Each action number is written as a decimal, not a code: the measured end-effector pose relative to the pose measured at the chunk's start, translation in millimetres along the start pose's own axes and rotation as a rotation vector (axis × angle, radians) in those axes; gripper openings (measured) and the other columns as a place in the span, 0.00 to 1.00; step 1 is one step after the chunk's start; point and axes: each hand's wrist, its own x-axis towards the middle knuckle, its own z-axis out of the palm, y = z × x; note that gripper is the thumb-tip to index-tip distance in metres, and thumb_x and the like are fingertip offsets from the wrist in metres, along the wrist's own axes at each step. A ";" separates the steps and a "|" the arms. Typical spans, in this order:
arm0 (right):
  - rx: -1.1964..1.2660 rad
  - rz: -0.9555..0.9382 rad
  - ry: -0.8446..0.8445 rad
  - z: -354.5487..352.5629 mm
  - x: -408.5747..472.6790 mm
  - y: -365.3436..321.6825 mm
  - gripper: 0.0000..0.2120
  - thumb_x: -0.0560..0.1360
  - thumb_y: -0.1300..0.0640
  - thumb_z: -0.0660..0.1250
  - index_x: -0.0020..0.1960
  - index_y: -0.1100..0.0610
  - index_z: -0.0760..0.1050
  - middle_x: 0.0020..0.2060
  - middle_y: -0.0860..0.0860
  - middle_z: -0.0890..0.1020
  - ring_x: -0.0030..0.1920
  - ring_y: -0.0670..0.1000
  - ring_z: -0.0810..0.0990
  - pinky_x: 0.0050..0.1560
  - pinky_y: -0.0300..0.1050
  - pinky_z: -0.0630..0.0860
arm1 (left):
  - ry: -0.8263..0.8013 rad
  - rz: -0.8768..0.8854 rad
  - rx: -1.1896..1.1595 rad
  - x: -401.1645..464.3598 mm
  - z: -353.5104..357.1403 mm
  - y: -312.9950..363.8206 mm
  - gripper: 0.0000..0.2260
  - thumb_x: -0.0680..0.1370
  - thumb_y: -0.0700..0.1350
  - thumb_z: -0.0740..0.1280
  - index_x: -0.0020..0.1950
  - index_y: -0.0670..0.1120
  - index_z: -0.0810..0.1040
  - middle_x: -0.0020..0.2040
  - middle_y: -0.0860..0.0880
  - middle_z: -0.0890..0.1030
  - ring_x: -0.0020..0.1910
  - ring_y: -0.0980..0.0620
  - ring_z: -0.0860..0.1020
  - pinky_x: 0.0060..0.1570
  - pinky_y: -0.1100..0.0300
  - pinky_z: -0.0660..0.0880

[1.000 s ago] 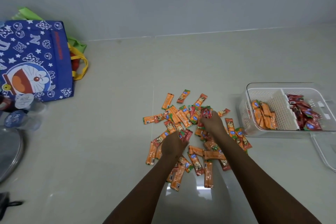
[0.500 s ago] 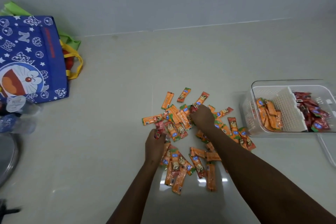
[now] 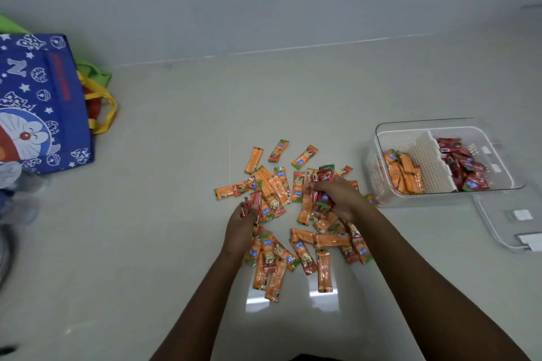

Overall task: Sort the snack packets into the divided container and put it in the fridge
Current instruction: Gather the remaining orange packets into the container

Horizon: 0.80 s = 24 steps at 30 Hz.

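Observation:
A scattered pile of orange snack packets [image 3: 294,215] with some red ones mixed in lies on the pale floor. My left hand [image 3: 242,227] grips red packets [image 3: 254,203] at the pile's left side. My right hand [image 3: 340,195] is over the pile's upper right and holds several red packets [image 3: 325,176]. The clear divided container [image 3: 381,184] stands to the right, with orange packets [image 3: 403,170] in its left compartment and red packets [image 3: 466,165] in its right one, split by a white perforated divider [image 3: 431,163].
The container's clear lid [image 3: 510,220] lies on the floor just below it at the right. A blue cartoon tote bag [image 3: 38,108] with yellow handles leans at the far left, with plastic bottles [image 3: 11,182] beside it. The wall runs along the back.
My left hand has lifted red packets from the pile's left side. My right hand has gathered red packets and shifted toward the pile's upper right. The camera view has tilted slightly.

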 end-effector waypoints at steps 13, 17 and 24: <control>0.268 -0.170 -0.071 -104.5 -97.3 -2.6 0.08 0.78 0.63 0.63 0.51 0.65 0.79 0.41 0.58 0.84 0.42 0.53 0.84 0.45 0.48 0.80 | -0.231 0.066 -0.137 -64.9 106.7 62.3 0.11 0.80 0.49 0.64 0.59 0.47 0.77 0.47 0.48 0.84 0.42 0.48 0.83 0.46 0.53 0.79; 0.280 -0.284 0.038 -157.0 -105.9 -20.5 0.06 0.78 0.64 0.63 0.46 0.64 0.78 0.36 0.56 0.84 0.37 0.51 0.82 0.39 0.42 0.81 | -0.254 0.138 -0.067 -80.5 165.0 90.2 0.10 0.80 0.49 0.64 0.57 0.45 0.78 0.43 0.48 0.83 0.36 0.52 0.80 0.35 0.61 0.76; 0.157 -0.329 0.360 -262.0 -78.3 -56.6 0.02 0.72 0.58 0.68 0.45 0.55 0.78 0.43 0.58 0.83 0.40 0.56 0.82 0.45 0.52 0.80 | -0.256 0.204 0.018 -91.6 254.1 119.9 0.09 0.81 0.49 0.62 0.54 0.47 0.78 0.44 0.50 0.84 0.41 0.50 0.82 0.42 0.55 0.79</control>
